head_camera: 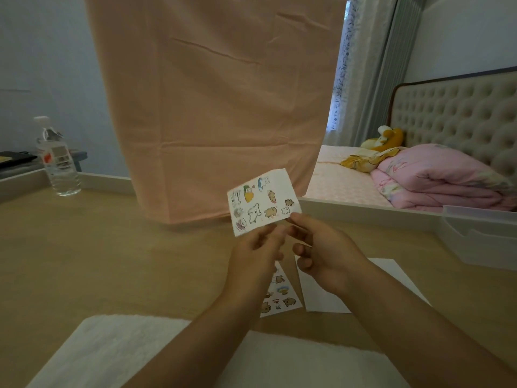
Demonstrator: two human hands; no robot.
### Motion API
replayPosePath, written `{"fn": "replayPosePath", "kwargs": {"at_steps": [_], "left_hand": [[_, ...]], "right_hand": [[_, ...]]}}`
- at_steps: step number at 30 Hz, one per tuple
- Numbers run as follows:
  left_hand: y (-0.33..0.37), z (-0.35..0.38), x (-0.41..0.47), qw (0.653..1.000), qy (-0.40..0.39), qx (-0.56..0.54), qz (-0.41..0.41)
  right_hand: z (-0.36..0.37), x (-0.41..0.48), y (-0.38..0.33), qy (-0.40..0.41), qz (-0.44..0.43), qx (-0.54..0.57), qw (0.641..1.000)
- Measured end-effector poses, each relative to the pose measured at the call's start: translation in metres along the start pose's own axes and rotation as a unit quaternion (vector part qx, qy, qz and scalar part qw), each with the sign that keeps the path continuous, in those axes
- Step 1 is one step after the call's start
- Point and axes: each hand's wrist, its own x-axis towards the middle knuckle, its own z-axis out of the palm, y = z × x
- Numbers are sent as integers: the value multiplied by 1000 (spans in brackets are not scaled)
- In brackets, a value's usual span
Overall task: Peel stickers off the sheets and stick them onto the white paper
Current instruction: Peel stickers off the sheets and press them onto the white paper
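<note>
A small sticker sheet (263,201) with several cartoon animal stickers is held up above the table. My left hand (256,253) pinches its lower edge, and my right hand (321,253) pinches its lower right corner. A second sticker sheet (279,295) lies flat on the wooden table under my hands, partly hidden by my left wrist. The white paper (321,299) lies to its right, mostly covered by my right hand and forearm.
A white towel (112,348) lies at the near table edge. A clear water bottle (57,161) stands far left. A peach cloth (218,107) hangs behind the table. A clear plastic box (481,236) sits at the right, with a bed (419,180) beyond.
</note>
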Motion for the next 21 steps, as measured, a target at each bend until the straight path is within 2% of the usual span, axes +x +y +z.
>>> {"fn": "replayPosePath", "kwargs": {"at_steps": [4,7,10,11,12,14,15,16,17,18,21], "left_hand": [[1,-3,5,988,25,-146,-40],[1,-5,7,986,37,-152,-50],[0,-8,9,989,62,-124,-44],[0,-9,10,991,68,-112,-37],[1,-10,10,992,74,-98,-29],[2,-11,11,994,81,-71,-14],[3,-12,11,994,84,-65,-6],[3,-11,10,995,82,-62,3],[3,-11,10,995,77,-58,13],[3,-10,9,996,70,-54,20],[4,-8,8,997,48,-62,25]], "right_hand": [[8,-2,8,-1,13,-9,1000],[10,-7,7,-16,9,-28,999],[10,-14,2,8,-51,-181,982],[8,-15,1,46,-108,-264,957],[6,-14,2,100,-190,-344,914],[-1,-11,5,190,-400,-446,778],[-3,-11,3,193,-491,-464,712],[-3,-10,3,177,-549,-473,666],[-4,-7,4,160,-580,-478,639],[-5,-4,7,144,-591,-481,631],[-5,1,12,122,-573,-492,644]]}}
